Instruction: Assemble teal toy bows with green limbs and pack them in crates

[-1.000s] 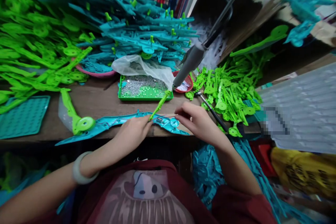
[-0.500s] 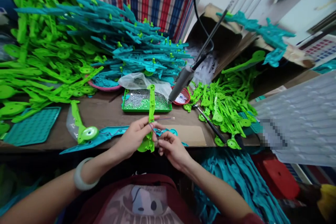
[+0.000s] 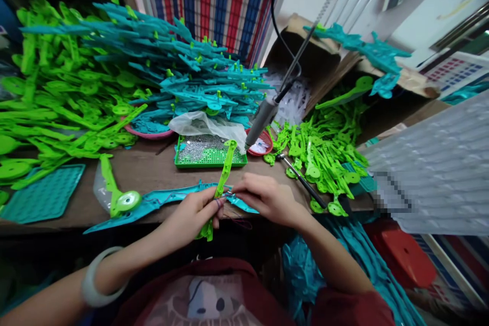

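Note:
My left hand [image 3: 196,214] is closed around a long bright-green plastic part [image 3: 226,165], which stands tilted with its upper end leaning right. Thin dark wires run across the left fingers, and a loose loop of thin wire [image 3: 242,222] hangs below. Fingers bent in a pinch, my right hand [image 3: 271,197] is just right of the green part, by a small metallic piece [image 3: 229,193]; what the fingertips hold is hidden. Behind both hands lies a long blue plastic part [image 3: 162,196] with a thin wire along it. Another green part with a round disc [image 3: 129,200] rests on its left end.
A green tray [image 3: 210,165] of small metal screws stands ahead, with an electric screwdriver [image 3: 263,121] hanging beside it. Heaps of green parts [image 3: 57,86] and blue parts [image 3: 183,61] rise behind. Right lie more green parts [image 3: 321,147] and a black-handled tool [image 3: 305,183].
The green part has tilted to the right and come slightly down in my left hand. My right hand has moved up and right, from below the wires to beside the metallic piece.

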`<state>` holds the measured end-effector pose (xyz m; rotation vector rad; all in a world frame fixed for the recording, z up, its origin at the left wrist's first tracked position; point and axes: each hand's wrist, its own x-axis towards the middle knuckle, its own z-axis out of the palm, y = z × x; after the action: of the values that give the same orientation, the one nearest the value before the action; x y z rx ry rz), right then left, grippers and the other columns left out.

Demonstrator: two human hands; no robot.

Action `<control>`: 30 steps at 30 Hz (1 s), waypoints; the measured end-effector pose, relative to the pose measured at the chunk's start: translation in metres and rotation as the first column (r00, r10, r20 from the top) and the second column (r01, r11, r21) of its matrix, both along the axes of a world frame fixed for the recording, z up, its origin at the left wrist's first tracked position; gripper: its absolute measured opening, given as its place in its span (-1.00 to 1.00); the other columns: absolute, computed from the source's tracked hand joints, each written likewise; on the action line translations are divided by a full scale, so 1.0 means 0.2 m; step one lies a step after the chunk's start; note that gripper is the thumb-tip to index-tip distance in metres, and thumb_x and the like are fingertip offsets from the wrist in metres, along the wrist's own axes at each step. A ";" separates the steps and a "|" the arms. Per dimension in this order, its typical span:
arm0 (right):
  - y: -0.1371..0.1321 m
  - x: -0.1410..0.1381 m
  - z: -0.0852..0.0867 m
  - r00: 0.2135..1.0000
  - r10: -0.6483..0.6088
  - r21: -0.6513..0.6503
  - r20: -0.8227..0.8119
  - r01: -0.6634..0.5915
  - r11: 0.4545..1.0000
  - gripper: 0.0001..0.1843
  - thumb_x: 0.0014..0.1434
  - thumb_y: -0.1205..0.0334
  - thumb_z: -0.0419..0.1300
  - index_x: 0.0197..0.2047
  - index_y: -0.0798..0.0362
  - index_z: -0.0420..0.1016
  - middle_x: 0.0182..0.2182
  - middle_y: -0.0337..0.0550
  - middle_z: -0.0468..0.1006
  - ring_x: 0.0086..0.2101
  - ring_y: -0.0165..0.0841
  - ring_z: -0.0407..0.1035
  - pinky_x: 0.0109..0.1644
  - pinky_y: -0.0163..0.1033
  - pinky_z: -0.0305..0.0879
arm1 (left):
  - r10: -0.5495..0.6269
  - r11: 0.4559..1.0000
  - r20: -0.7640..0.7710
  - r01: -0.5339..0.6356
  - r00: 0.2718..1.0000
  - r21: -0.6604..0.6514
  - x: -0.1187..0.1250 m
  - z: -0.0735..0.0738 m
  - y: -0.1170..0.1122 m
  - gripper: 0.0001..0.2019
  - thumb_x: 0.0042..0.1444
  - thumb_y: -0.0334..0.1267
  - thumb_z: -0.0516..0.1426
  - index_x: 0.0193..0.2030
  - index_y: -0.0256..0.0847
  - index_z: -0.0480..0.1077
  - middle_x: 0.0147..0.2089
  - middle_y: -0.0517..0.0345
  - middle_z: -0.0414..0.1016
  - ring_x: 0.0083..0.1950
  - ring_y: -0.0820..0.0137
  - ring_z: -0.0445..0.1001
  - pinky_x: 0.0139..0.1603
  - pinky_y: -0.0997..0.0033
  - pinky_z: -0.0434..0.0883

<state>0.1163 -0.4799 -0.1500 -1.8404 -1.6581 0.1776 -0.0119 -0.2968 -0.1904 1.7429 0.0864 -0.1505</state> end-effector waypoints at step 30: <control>0.02 0.01 -0.10 0.916 -0.245 -0.047 0.318 0.273 0.961 -0.82 0.43 0.33 0.00 -0.19 0.08 0.38 -0.29 -0.10 0.45 -0.28 -0.33 0.32 -0.24 -0.26 0.19 | -0.156 0.957 -0.058 0.165 0.986 0.239 0.02 0.00 0.01 -0.66 0.38 -0.11 -0.10 -0.11 -0.17 0.45 -0.54 0.28 0.46 -0.44 0.38 0.50 -0.24 0.42 0.35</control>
<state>0.1180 -0.4763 -0.1701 -2.2280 -1.6050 -0.1627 -0.0075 -0.2954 -0.1907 1.9931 -0.0097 -0.3035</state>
